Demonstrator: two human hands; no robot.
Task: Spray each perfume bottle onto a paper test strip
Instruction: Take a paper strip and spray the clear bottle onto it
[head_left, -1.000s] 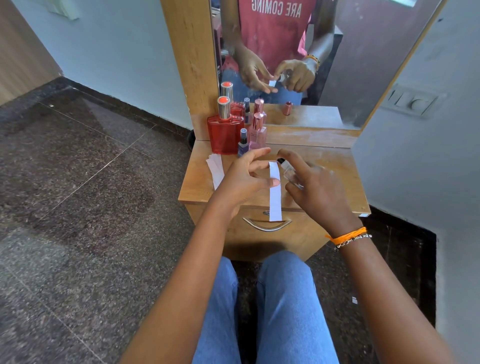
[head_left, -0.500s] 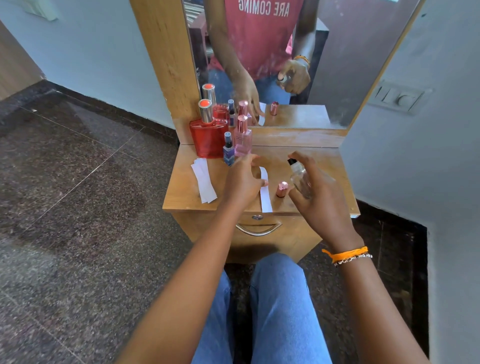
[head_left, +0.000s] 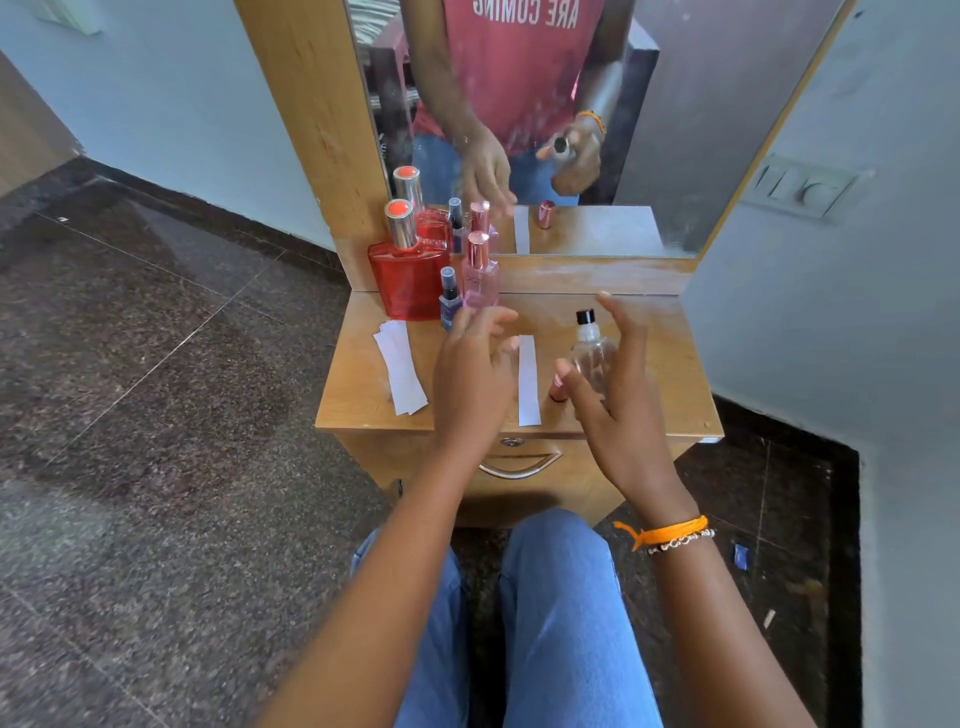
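Right hand (head_left: 618, 410) is gripping clear spray bottle (head_left: 591, 353) above worktop (head_left: 670, 374); left hand (head_left: 475, 374) is hovering, fingers relaxed, beside lying paper test strip (head_left: 528, 382).

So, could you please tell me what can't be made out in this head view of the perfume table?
- Pink cap: mostly hidden behind the right hand.
- Clear bottle: its lower part is covered by the right hand's grip; any liquid level is unreadable.
- Left hand: its fingertips are motion-blurred.
- Pink bottle: its label is too small to read.
- Blue bottle: its base sits behind the left hand.
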